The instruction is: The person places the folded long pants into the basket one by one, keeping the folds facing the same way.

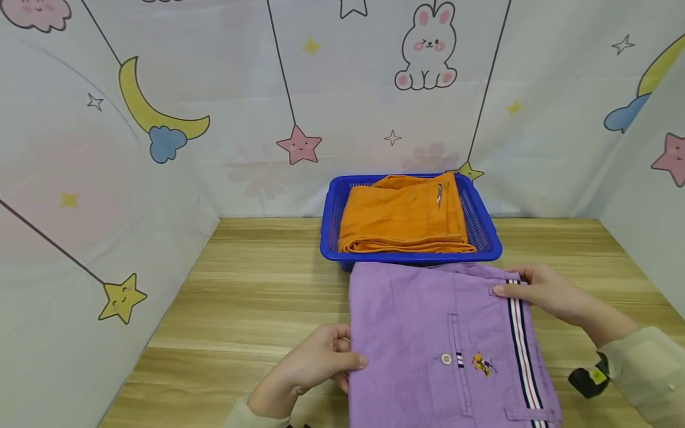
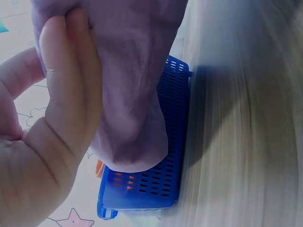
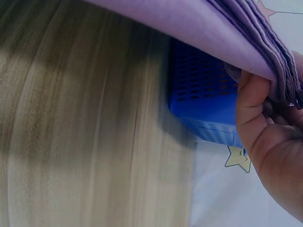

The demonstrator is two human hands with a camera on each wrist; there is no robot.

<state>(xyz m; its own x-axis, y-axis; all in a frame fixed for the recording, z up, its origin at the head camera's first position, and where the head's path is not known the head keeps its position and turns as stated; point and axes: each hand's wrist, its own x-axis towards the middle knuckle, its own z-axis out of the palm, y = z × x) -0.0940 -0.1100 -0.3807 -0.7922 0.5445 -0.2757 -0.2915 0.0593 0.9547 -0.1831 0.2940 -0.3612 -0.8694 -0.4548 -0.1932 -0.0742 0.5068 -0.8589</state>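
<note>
Folded purple trousers (image 1: 407,345), with a striped waistband, a button pocket and a small embroidered figure, hang in front of the basket, raised above the table in both wrist views. My left hand (image 1: 321,359) pinches their left edge, thumb on the front and fingers behind. At the upper right corner, my right hand (image 1: 551,294) grips the waistband; the right wrist view shows several cloth layers between thumb and fingers. Behind the trousers stands a blue plastic basket (image 1: 329,238), with folded orange trousers (image 1: 398,214) lying in it.
The wood-grain table (image 1: 251,273) runs back to a white curtain (image 1: 353,71) printed with stars, moons and a rabbit. Similar cloth walls stand at left and right. A black strap device (image 1: 588,380) sits at my right wrist.
</note>
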